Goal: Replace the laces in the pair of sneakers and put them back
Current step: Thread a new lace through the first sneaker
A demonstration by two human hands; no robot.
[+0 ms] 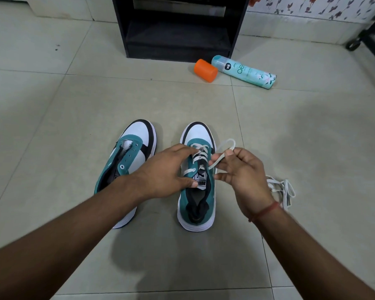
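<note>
Both forearms reach in over the floor (52,126). Left hand (160,172) rests on the right sneaker (196,191), fingers straight at its lace (200,151). Right hand (239,169) pinches that lace's free loop. Right sneaker is part-laced; left sneaker (126,161) has none. Loose lace (283,191) lies beside. Shelf (178,37) appears unoccupied; return pending.

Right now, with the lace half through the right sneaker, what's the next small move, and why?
Probably pull the lace that the right hand pinches out through its eyelet, while the left hand steadies the right sneaker. Its lower eyelets look laced; the left sneaker has none.
</note>
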